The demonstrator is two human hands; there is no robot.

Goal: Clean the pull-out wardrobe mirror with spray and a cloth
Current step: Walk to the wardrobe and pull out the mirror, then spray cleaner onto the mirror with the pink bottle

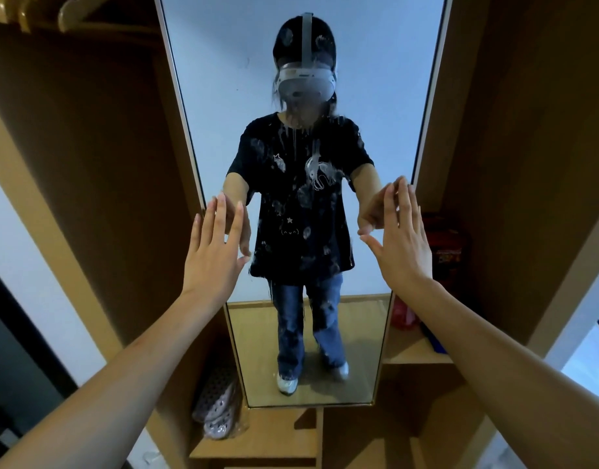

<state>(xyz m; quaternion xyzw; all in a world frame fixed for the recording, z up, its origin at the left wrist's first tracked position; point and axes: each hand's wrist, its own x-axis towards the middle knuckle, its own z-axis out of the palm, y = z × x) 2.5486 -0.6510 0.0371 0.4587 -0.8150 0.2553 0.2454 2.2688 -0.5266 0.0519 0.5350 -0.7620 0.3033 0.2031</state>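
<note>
The tall pull-out mirror (220, 96) faces me between two wooden wardrobe bays, with wet spray droplets and drip streaks over its middle. A person's reflection fills it. My left hand (215, 247) is raised flat by the mirror's left edge, fingers straight, holding nothing. My right hand (401, 236) is raised flat by the right edge, fingers straight and empty too. Whether the fingertips touch the glass I cannot tell. No spray bottle or cloth is in view.
Pale perforated slippers (216, 401) lie in the left bay's bottom. A red container (448, 245) and a red bag (404, 313) sit on the right bay's shelf (413, 353). Wooden hangers (71, 10) hang at the top left. Wardrobe side panels flank both arms.
</note>
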